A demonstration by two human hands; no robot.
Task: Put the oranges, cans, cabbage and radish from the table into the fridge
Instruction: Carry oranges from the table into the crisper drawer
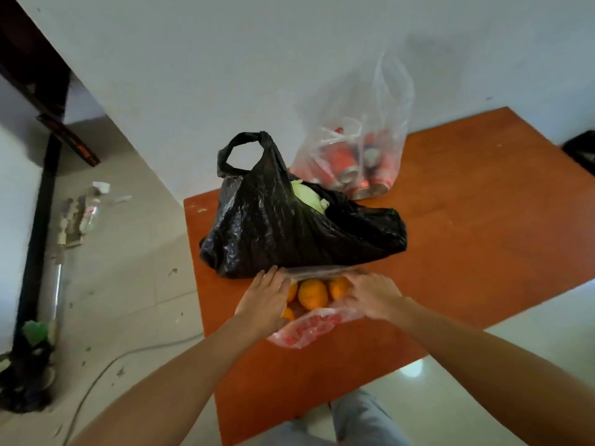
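Note:
Several oranges (312,292) lie in a clear plastic bag with red print (306,329) at the near edge of the orange-brown table (483,204). My left hand (264,300) holds the left side of the bag's mouth. My right hand (373,297) holds the right side, and the rim is stretched between them. Just behind stands a black plastic bag (273,226) with a pale green cabbage (307,194) showing at its opening. Red cans (351,169) lie in a second clear bag (380,123) farther back. No radish or fridge is in view.
A white wall runs behind the table. On the tiled floor to the left are a dark upright post (38,220), scattered litter (80,214) and a cable (106,365). A dark object (582,149) sits at the far right edge.

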